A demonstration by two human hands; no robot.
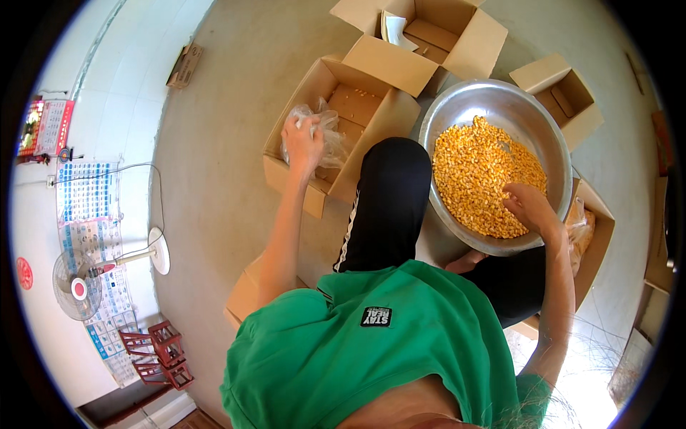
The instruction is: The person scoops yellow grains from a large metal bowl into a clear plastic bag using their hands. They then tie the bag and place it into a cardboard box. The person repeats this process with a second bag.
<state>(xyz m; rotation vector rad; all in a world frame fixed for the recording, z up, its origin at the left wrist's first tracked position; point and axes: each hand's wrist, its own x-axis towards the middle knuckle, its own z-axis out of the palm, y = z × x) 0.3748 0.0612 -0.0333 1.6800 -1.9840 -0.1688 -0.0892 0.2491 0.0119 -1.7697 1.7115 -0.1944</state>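
My left hand (304,143) grips crumpled clear plastic bags (327,146) inside an open cardboard box (286,171), where a few loose kernels lie on the bottom. On my right, a wide steel basin (554,143) holds a large heap of yellow corn kernels (477,164). My right hand (527,207) reaches into the basin at the heap's lower right, its fingers curled down at the kernels; what they hold, if anything, is hidden. Beside the basin, a bag of orange-yellow contents (579,232) sits in another box (597,222).
More open boxes stand ahead (404,61), at far right (575,121) and behind my left arm (239,300). My knee (389,189) is between box and basin. Along the left wall are a standing fan (78,286), a cord and red stools (161,350).
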